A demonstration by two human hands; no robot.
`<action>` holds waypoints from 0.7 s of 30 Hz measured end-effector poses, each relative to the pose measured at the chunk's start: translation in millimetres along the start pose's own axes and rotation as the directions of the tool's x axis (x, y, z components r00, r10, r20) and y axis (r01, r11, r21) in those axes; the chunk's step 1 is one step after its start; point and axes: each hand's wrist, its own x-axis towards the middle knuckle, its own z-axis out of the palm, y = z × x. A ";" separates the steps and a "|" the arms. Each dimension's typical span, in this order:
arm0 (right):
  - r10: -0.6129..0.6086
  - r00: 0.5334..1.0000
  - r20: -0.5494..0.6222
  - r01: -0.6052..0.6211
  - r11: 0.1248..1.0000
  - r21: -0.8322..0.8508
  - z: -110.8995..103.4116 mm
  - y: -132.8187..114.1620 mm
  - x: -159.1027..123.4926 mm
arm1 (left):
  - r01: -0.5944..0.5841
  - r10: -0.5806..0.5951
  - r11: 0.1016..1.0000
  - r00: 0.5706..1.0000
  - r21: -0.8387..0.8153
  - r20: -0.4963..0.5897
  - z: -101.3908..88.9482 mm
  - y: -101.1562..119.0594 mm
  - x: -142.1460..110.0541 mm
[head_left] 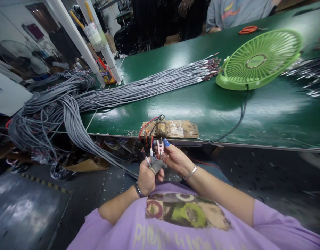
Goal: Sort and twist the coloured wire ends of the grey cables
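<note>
Cable ends (148, 160), bunched just in front of the near edge of the green table (269, 111), are grasped in the left hand (146, 177), which wears a grey thumb cover (156, 166). The right hand (178, 159), a blue covering on its thumb tip, pinches a small pink clip (160, 147) among them. Thin coloured wires already show at these ends, so their outer covering appears to be off; whether any are joined cannot be told. Just beyond lies a wooden board (182, 129) with red and black leads at its left end. Farther back, a long row of grey cables (139, 86) also ends in bared wires, while a looped heap (45, 111) lies at left. How many of these are finished or remain to be handled cannot be judged. To the right stand a green fan (256, 61) and, behind it, orange-handled scissors (247, 30), near a co-worker (236, 14).
</note>
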 end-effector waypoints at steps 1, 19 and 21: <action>-0.002 1.000 0.008 0.002 1.000 0.011 -0.7 0.6 0.3 | -0.002 0.002 1.000 1.000 0.003 -0.004 0.3 0.6 -0.3; 0.114 0.973 0.202 -0.064 0.969 -0.237 -16.5 -0.4 -22.6 | -0.133 0.128 0.984 0.991 0.117 0.046 -19.5 -15.7 -3.2; 0.084 0.977 0.197 -0.014 0.944 -0.329 -15.1 -0.8 -29.0 | -0.108 0.101 0.985 0.993 0.136 0.058 -19.0 -13.7 -2.6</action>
